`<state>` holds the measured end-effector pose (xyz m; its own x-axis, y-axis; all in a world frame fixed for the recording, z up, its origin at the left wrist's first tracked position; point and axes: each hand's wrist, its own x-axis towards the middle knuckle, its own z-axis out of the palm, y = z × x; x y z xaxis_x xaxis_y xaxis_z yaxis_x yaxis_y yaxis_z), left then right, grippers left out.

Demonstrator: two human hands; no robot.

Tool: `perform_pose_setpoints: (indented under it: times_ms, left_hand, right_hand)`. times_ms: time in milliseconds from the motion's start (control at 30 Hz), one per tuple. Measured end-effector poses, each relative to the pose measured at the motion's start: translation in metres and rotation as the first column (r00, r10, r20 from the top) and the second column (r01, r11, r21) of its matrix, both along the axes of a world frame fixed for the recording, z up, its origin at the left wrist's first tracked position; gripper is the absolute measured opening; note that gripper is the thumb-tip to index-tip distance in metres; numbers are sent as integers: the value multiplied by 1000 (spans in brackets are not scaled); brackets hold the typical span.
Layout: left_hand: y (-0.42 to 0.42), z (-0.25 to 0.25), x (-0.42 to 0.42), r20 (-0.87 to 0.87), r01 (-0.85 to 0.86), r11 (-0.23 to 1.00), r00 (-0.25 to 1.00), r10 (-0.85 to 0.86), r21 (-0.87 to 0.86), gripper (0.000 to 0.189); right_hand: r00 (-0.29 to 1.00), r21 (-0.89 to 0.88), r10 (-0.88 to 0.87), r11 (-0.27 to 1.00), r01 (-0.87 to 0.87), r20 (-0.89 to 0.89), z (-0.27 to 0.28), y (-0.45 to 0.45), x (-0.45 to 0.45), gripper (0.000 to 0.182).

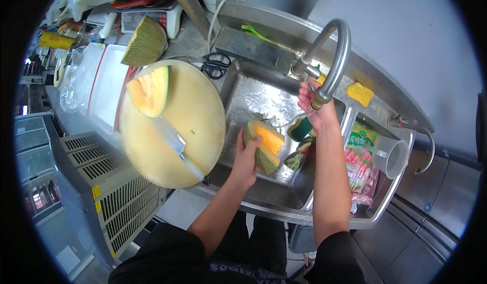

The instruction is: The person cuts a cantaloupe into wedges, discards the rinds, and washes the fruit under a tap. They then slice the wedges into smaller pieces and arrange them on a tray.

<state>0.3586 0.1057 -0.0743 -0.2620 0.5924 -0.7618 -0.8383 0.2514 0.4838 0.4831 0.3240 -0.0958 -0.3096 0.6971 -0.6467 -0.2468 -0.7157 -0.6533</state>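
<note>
My left hand (246, 160) grips a cantaloupe wedge (271, 141) by its netted rind over the sink basin (243, 97). The orange, hollowed flesh faces right. Below the curved metal faucet (339, 52), my right hand (317, 107) is palm up with fingers apart and nothing visible in it; the spout hides part of it. A thin stream of water shows beside this hand. Underneath lie a green scouring sponge (299, 129) and watermelon rind pieces (295, 160). Left of the sink, a round cutting board (201, 113) bears another melon wedge (150, 90) and a knife (171, 135).
A larger melon piece (146, 42) sits behind the board, near black-handled scissors (215, 65) and a white tray (108, 82). A yellow sponge (359, 94) rests on the sink ledge. The right basin holds packaged meat (361, 170) and a plastic measuring jug (392, 158).
</note>
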Motion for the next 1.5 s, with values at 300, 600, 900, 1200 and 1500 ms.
perform_pose_setpoints:
  times_ms: [300, 600, 900, 1200, 1500]
  left_hand:
    - [-30, 31, 13, -368, 162, 985, 921, -127, 65, 96]
    - [-30, 95, 27, -995, 698, 714, 30, -98, -49, 105]
    - [-43, 189, 64, -954, 831, 509, -295, 59, -226, 106]
    - [-45, 235, 131, -929, 877, 445, -302, 215, -182, 102]
    - [-56, 165, 41, -343, 336, 867, 916, -210, 368, 64]
  right_hand:
    - [989, 304, -130, 947, 103, 70, 33, 26, 37, 32]
    - [967, 134, 11, 991, 24, -256, 46, -161, 79, 73]
    - [886, -100, -99, 993, 61, -453, 92, -185, 119, 78]
    - [870, -2, -3, 1000, 2, -493, 154, -204, 178, 79]
    - [890, 324, 130, 900, -291, 436, 82, -173, 158, 66]
